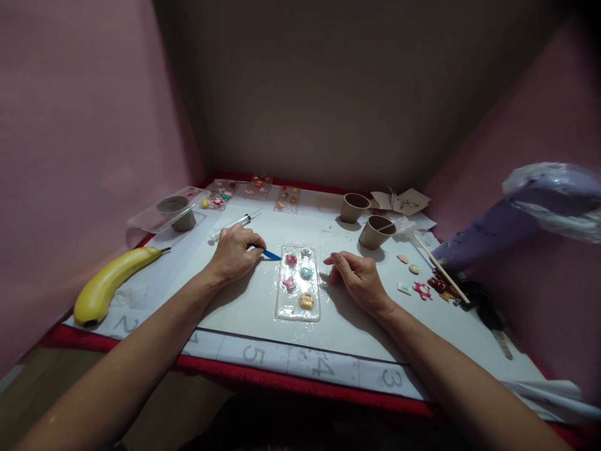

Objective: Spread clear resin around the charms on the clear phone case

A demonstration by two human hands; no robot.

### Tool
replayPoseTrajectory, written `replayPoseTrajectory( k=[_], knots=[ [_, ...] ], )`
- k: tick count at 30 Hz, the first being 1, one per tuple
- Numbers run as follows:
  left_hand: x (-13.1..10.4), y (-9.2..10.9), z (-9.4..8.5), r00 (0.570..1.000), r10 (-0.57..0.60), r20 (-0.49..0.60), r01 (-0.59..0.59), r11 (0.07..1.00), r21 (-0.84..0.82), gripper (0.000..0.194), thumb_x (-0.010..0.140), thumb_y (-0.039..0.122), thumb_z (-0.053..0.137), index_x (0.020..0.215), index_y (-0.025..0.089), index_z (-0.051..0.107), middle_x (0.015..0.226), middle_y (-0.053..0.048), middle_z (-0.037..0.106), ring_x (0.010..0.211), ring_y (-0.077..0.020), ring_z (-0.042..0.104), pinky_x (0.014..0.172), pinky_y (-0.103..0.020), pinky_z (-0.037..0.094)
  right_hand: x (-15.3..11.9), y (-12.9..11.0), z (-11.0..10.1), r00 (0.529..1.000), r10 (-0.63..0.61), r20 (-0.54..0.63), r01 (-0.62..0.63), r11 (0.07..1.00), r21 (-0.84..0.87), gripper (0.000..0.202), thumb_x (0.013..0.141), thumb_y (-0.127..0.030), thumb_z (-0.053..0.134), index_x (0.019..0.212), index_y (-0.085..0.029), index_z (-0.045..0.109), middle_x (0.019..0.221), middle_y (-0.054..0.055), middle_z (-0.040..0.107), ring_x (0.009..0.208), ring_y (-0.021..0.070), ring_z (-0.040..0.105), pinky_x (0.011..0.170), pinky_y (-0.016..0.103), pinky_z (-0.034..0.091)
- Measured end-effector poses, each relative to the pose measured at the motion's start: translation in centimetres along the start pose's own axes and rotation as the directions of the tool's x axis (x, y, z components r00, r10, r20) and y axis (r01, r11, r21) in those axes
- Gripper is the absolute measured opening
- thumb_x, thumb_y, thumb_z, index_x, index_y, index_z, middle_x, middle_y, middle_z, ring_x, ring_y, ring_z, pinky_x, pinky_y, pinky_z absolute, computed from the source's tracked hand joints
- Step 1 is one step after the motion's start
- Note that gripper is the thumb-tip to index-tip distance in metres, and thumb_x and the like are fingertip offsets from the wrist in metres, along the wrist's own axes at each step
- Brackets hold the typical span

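A clear rectangular slab, shaped like a phone case, lies flat on the white sheet with a glossy, wet-looking surface. Several small charms sit on it, among them a pink rabbit-like charm, a blue round charm and a yellow charm. My left hand is closed on a slim blue pointed tool; its tip reaches the slab's upper left edge. To the right of the slab, my right hand rests with fingers loosely curled and nothing visible in them.
A yellow banana and a lidded clear box are at left. A syringe lies beyond my left hand. Decorated clear pieces line the back. Two brown cups, loose charms, a wooden stick and a purple lamp-like object occupy the right.
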State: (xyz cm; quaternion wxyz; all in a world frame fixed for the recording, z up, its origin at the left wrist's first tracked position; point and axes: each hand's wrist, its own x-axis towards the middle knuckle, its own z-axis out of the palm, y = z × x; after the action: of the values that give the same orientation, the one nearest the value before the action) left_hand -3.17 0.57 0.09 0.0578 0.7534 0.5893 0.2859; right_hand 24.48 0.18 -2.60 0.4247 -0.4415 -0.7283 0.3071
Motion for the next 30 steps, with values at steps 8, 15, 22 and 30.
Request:
replayPoseTrajectory(
  k=[8,15,22,30],
  knots=[
    [0.0,-0.4,-0.2,0.998,0.026,0.062,-0.023,0.998,-0.05,0.012,0.071,0.02,0.06,0.07,0.02,0.073,0.07,-0.003,0.068,0.082,-0.022,0.053,0.086,-0.042,0.034,-0.2,0.3,0.0,1.0,0.02,0.001,-0.02,1.0,0.016,0.039,0.095,-0.045,0.049,0.078,-0.017,0.07,0.056,0.0,0.065,0.056,0.0124,0.059,0.063,0.026,0.047],
    [0.0,0.1,-0.7,0.992,0.026,0.12,-0.018,0.998,-0.064,0.012,0.068,0.021,0.06,0.067,0.02,0.073,0.065,-0.003,0.066,0.083,-0.0229,0.053,0.088,-0.043,0.034,-0.1,0.0,-0.1,1.0,0.02,-0.006,-0.02,1.0,-0.006,0.039,0.094,-0.046,0.049,0.079,-0.017,0.071,0.055,0.0,0.064,0.054,0.0124,0.058,0.059,0.026,0.046],
    [-0.1,0.3,-1.0,0.986,0.042,0.161,-0.028,0.996,-0.086,0.013,0.065,0.018,0.061,0.067,0.02,0.073,0.068,-0.003,0.066,0.082,-0.0217,0.053,0.087,-0.043,0.036,0.0,0.1,0.0,1.0,0.022,-0.011,-0.022,1.0,0.005,0.039,0.094,-0.046,0.049,0.079,-0.017,0.071,0.055,0.0,0.063,0.053,0.0124,0.058,0.059,0.026,0.046],
    [-0.2,0.1,-1.2,0.966,0.105,0.236,-0.079,0.99,-0.119,0.015,0.069,0.015,0.06,0.069,0.019,0.074,0.064,-0.003,0.064,0.078,-0.02,0.053,0.085,-0.041,0.04,0.0,0.2,0.0,0.999,0.031,-0.011,-0.031,0.999,0.015,0.04,0.094,-0.048,0.049,0.08,-0.017,0.071,0.056,0.0,0.064,0.052,0.0128,0.057,0.058,0.026,0.046]
  ],
)
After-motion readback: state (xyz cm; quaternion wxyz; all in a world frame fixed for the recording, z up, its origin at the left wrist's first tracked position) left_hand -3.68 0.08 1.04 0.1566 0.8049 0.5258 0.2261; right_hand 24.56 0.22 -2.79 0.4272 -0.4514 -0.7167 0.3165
